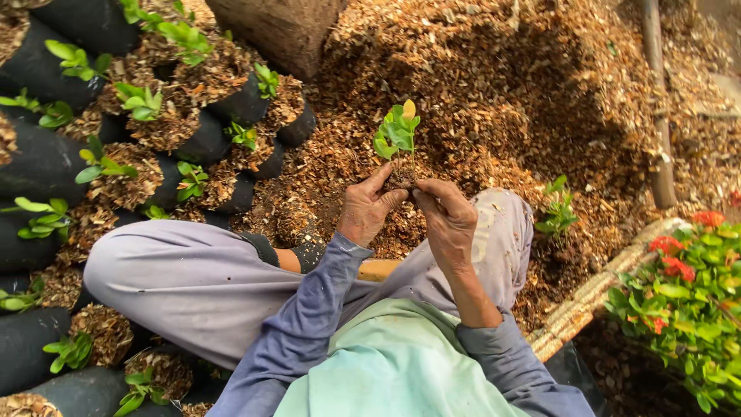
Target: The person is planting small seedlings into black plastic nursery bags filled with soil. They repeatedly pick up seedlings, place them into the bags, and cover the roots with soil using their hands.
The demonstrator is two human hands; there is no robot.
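Note:
A small green seedling [397, 131] with a clump of brown roots and husk stands upright between my two hands. My left hand [368, 208] grips the root clump from the left with thumb and fingers. From the right, my right hand [448, 220] pinches the same clump. Both hands are above my knees, over a mound of brown husk mulch [494, 93]. My grey trousers [193, 278] and blue sleeves fill the lower middle of the view.
Several black grow bags [46, 162] filled with husk and small green seedlings crowd the left side. A red-flowering shrub [687, 301] stands at the right. Another loose seedling [557, 208] sits by my right knee. A tree trunk [278, 31] rises at the top.

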